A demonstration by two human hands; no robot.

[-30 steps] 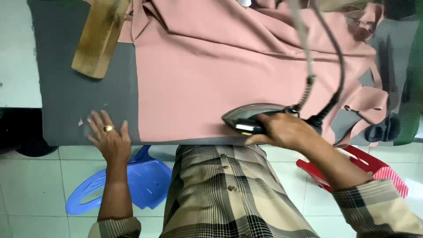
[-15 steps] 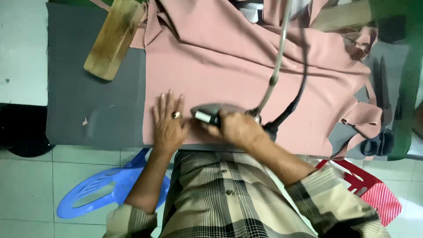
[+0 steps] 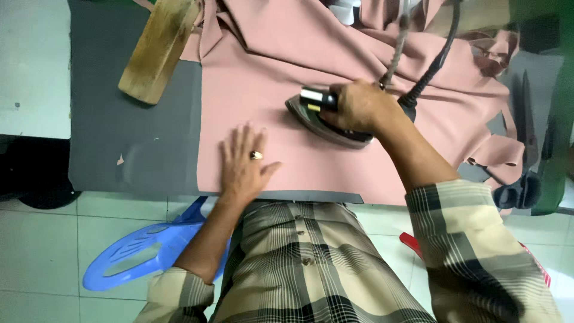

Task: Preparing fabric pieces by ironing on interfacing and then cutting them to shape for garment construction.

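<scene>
Gripping the iron (image 3: 326, 119) by its handle, the right hand (image 3: 359, 107) was closed tight around it, sole plate flat on the pink cloth (image 3: 269, 66). Iron sat mid-bench, at about 1 o'clock from the left hand (image 3: 242, 164). Left hand was open, palm down, fingers spread, pressing the cloth flat near the bench's front edge; it held nothing, ring on one finger. Cord (image 3: 436, 60) and hose ran off from the iron toward 1 o'clock. Cloth covered most of the grey bench (image 3: 131, 137), bunched up at 12 to 2 o'clock. Wooden block (image 3: 156, 48) lay at 11 o'clock, touching the cloth's edge. Black scissors (image 3: 526, 149) lay at 3 o'clock. Blue stool (image 3: 143, 251) stood on the floor at 8 o'clock.
</scene>
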